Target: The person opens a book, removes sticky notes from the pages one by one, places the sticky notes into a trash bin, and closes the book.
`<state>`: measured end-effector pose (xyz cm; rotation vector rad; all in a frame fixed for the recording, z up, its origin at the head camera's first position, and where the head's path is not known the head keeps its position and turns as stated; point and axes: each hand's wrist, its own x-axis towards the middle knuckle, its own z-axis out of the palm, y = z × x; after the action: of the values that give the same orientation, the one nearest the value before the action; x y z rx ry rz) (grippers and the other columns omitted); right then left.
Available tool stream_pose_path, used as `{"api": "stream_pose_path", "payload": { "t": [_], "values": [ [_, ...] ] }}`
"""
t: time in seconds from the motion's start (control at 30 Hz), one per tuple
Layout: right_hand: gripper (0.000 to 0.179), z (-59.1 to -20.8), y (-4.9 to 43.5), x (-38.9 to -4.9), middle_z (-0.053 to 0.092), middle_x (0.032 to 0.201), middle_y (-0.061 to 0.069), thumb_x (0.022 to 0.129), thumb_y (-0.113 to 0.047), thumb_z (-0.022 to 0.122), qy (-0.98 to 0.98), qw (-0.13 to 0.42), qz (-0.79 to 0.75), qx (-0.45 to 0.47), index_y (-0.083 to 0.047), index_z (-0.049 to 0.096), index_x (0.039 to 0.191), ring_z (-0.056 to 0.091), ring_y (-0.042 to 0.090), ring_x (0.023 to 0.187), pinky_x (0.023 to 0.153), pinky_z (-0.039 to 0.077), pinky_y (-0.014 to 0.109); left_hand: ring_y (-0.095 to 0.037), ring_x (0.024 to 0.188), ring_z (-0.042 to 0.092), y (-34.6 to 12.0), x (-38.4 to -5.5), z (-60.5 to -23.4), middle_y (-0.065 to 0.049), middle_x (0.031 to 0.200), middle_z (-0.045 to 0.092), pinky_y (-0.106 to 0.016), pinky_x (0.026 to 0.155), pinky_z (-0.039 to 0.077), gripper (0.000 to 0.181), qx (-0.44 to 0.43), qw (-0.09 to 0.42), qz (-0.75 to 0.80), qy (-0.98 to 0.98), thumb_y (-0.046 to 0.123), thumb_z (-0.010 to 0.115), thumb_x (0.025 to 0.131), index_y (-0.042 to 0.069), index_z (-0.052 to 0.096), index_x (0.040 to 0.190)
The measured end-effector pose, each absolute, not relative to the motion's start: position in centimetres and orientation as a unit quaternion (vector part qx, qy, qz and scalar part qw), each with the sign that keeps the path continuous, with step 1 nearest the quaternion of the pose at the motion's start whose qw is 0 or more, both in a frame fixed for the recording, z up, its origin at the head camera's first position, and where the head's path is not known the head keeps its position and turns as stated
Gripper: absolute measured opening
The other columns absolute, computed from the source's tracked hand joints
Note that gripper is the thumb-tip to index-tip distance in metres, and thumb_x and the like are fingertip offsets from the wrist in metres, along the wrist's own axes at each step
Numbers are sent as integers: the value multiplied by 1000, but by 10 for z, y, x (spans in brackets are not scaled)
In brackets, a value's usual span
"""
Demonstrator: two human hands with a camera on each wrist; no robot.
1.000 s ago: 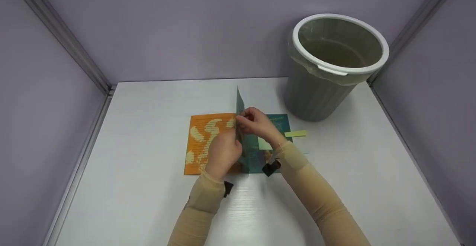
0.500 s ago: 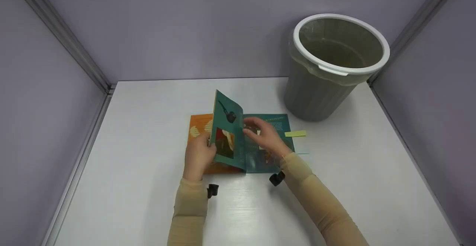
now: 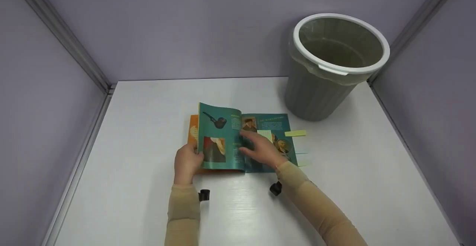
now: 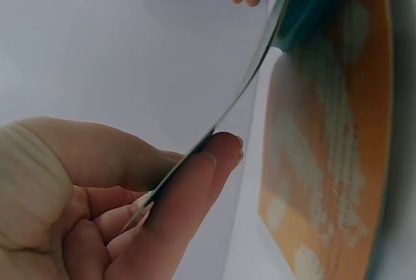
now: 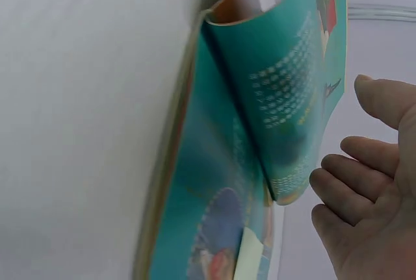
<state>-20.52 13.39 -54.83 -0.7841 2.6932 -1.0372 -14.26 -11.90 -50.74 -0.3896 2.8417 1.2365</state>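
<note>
A booklet (image 3: 275,121) lies spread on the white table in the head view. One teal leaf (image 3: 232,160) with a pipe picture is lifted and curves over the orange page (image 4: 315,130) on the left. My left hand (image 3: 187,163) pinches that leaf's outer edge between thumb and fingers, plain in the left wrist view. Over the fold my right hand (image 3: 264,150) has its fingers loosely extended and holds nothing; the right wrist view shows a gap between it and the leaf. A pale sticky note (image 3: 264,134) sits on the right-hand page, partly behind my right hand.
A yellow sticky tab (image 3: 295,133) and paler tabs (image 3: 304,163) stick out past the booklet's right edge. A grey lined trash bin (image 3: 316,93) with a white rim stands at the back right. Walls (image 3: 186,30) close the table at the back and sides.
The upright leaf has swung left and down toward the orange page, carried by my left hand. My right hand has released the leaf, shifted slightly lower and relaxed, uncovering more of the right page.
</note>
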Motion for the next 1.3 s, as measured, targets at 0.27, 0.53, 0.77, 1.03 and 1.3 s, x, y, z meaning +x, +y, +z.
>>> {"api": "stream_pose_path", "payload": {
  "t": [0.27,0.53,0.77,1.03,1.3],
  "values": [
    [58,-560,127,-200,46,150,13,95,-31,68,904,63,-286,-311,-4,50,144,43,31,137,111,35,44,-28,81,59,-127,-144,-529,-17,96,70,-45,73,51,20,-156,42,397,903,-2,59,85,-7,69,102],
    [61,-565,120,-196,39,155,11,94,-33,69,914,69,-239,-320,-4,49,145,39,29,140,112,35,42,-33,83,63,-130,-145,-539,-20,94,68,-49,73,51,19,-171,37,353,919,-1,58,84,-6,65,101],
    [61,-566,118,-195,40,154,11,94,-33,69,917,57,-227,-322,-5,49,145,39,29,140,110,37,43,-39,86,63,-124,-148,-537,-23,90,63,-53,70,52,20,-167,7,297,940,4,64,87,-10,64,102],
    [62,-567,117,-193,40,154,10,93,-33,70,920,62,-226,-315,-5,49,145,39,28,140,111,36,43,-38,98,62,-101,-153,-529,-24,104,64,-50,81,53,34,-94,-2,288,953,12,72,89,-10,63,113],
    [63,-570,118,-195,39,155,10,93,-33,70,919,53,-221,-322,-5,49,145,39,28,140,111,36,42,-41,126,51,-76,-155,-539,-25,135,55,-52,104,41,55,31,22,258,965,12,76,86,-7,54,133]
  ]
}}
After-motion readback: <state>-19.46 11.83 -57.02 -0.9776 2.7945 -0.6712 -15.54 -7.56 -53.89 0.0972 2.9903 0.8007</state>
